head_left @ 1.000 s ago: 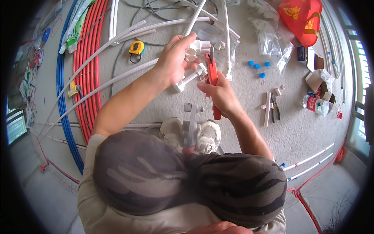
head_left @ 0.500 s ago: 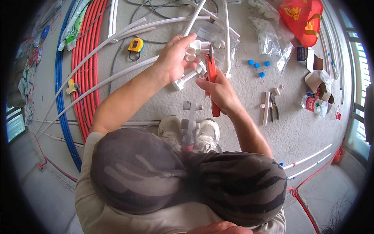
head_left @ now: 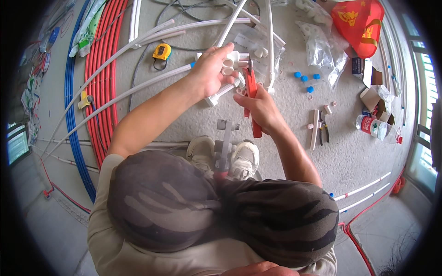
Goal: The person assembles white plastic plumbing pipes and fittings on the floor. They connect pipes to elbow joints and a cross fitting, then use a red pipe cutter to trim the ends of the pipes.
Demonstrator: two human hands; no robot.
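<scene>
My left hand (head_left: pixel 209 73) is closed around a white plastic pipe fitting (head_left: pixel 228 63) with round sockets, held above the floor in front of my shoes. In my right hand (head_left: pixel 263 110) is a red-handled pipe cutter (head_left: pixel 251 87), tilted almost upright. Its jaw sits at the short pipe stub on the right side of the fitting. Just below my left hand, a jointed white pipe piece (head_left: pixel 221 93) lies partly hidden. A grey tool with round sockets and a red lower part (head_left: pixel 224 147) stands between my shoes.
A yellow tape measure (head_left: pixel 161 51) and long white pipes (head_left: pixel 138 89) lie left, beside red pipes (head_left: pixel 103 69) and blue pipes (head_left: pixel 70 87). Rightward are blue caps (head_left: pixel 310 89), pliers (head_left: pixel 325 128), a plastic bottle (head_left: pixel 372 126), clear bags (head_left: pixel 317 48) and a red bag (head_left: pixel 357 25).
My left hand and the fitting have shifted very slightly. The red pipe cutter stays at the pipe stub with little visible movement.
</scene>
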